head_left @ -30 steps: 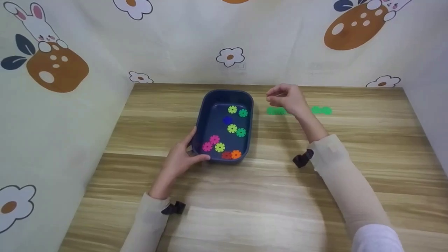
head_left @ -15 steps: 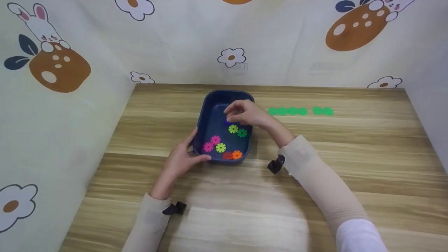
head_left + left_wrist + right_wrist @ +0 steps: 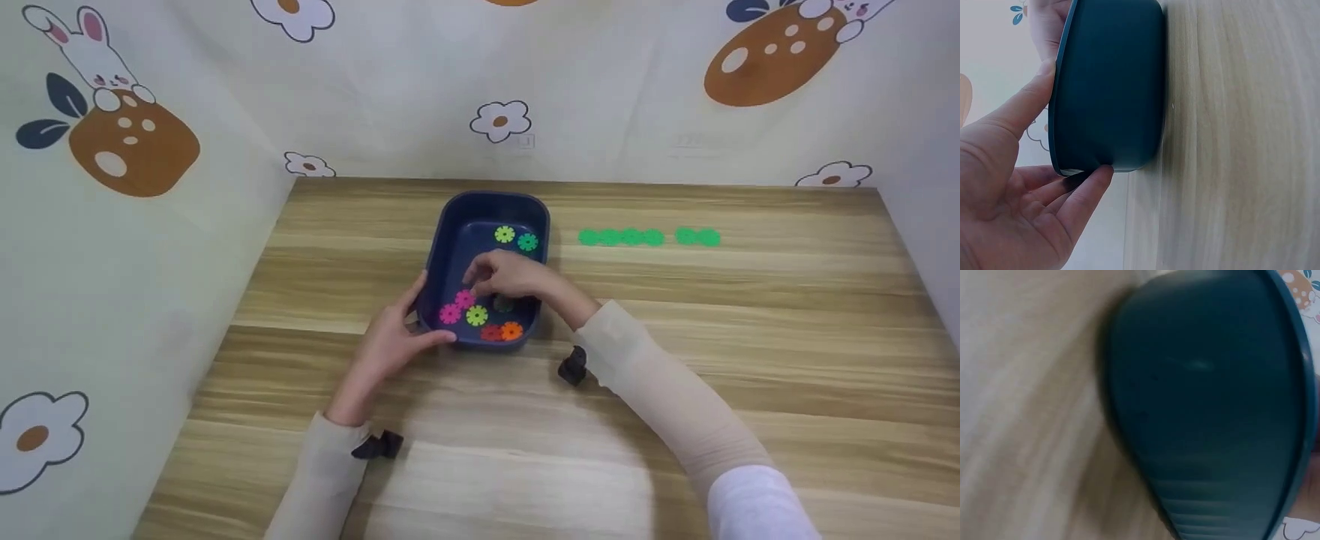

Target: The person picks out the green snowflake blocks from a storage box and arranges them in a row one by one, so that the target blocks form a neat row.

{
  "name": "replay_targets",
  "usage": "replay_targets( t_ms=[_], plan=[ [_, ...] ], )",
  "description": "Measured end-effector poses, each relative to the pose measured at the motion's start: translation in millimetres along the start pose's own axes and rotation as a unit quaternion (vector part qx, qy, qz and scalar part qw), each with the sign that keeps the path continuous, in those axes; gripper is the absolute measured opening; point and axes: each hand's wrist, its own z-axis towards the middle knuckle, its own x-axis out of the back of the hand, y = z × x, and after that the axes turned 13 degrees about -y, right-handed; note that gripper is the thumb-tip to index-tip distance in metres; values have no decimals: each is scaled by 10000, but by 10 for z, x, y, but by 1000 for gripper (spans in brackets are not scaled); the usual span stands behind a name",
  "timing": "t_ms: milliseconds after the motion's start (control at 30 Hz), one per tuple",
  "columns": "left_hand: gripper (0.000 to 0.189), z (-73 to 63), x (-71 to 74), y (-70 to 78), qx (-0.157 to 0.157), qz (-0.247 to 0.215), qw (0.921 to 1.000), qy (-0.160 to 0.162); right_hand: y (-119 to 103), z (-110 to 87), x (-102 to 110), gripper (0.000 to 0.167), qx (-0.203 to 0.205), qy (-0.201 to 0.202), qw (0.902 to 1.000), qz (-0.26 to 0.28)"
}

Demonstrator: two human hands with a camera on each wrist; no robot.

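My left hand (image 3: 390, 341) holds the near left corner of a dark blue plastic bin (image 3: 546, 225). In the left wrist view its thumb lies at the rim and its fingers touch the end wall. Inside the bin my right hand (image 3: 510, 274) reaches down with loosely bent fingers, next to two pink snowflake discs (image 3: 457, 307); no disc shows between its fingertips. A yellow-green disc (image 3: 476, 315) and a red and orange pair (image 3: 501, 331) lie near the bin's front. Farther back are another yellow-green disc (image 3: 505, 234) and a green disc (image 3: 528, 241). My right hand covers the middle.
Right of the bin, a row of several joined green discs (image 3: 621, 237) lies on the wooden table (image 3: 750, 337). Just past it is a shorter green piece (image 3: 697, 236). A printed cloth (image 3: 405, 90) hangs behind the table and along its left side.
My right hand has come from above the green row into the bin, then nearer to the pink discs. The blue disc is now hidden beneath it. My left hand keeps its hold.
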Motion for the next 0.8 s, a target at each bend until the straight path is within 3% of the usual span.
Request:
replay_targets(
  t_ms=[133, 267, 400, 500, 667, 800],
  plan=[
    [100, 8, 1, -10, -26, 45, 10000, 2, -15, 29, -37, 22, -299, 286, 9955, -856],
    [100, 10, 0, 0, -15, 75, 10000, 16, -41, 62, -74, 27, -975, 102, 9772, -1884],
    [100, 15, 3, 16, 0, 117, 9999, 12, -50, 74, -95, 30, -1319, 109, 9617, -2402],
    [101, 16, 9, 18, 11, 133, 9999, 30, -43, 68, -87, 24, -1200, 366, 9605, -2484],
    [102, 8, 13, 14, 63, 91, 9999, 26, -3, 50, -50, 15, -707, 661, 9711, -2181],
    [101, 3, 5, 14, 168, 110, 9998, 1, 41, 33, -41, 9, -269, 783, 9717, -2213]
  ],
)
